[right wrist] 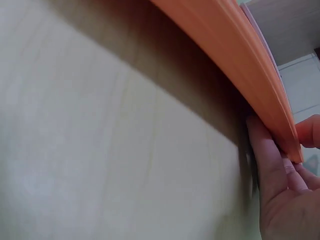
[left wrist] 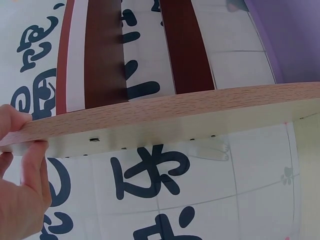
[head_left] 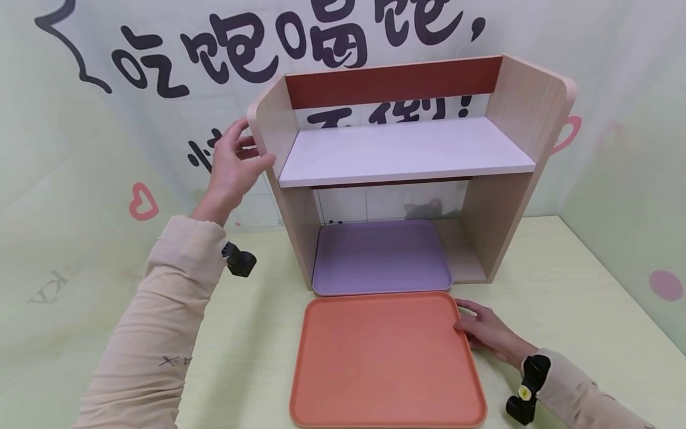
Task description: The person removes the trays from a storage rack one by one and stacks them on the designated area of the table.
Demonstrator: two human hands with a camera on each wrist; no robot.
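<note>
A small wooden shelf unit (head_left: 407, 146) with a white middle board stands on the table. My left hand (head_left: 236, 167) grips the front edge of its left side panel (head_left: 297, 232), thumb on the inner face and fingers on the outer. In the left wrist view, the fingers pinch that panel's edge (left wrist: 165, 102). My right hand (head_left: 490, 333) holds an orange tray (head_left: 386, 357) by its right edge. The right wrist view has the thumb (right wrist: 309, 132) over the tray's rim and fingers underneath. A purple tray (head_left: 375, 256) lies on the shelf's lower level, its front edge meeting the orange tray.
The pale table (head_left: 568, 268) extends to both sides of the shelf. Behind it hangs a light cloth backdrop (head_left: 177, 125) printed with large dark characters. A dark red board (head_left: 391, 83) spans the shelf's upper back. Black cameras (head_left: 527, 390) are strapped at both wrists.
</note>
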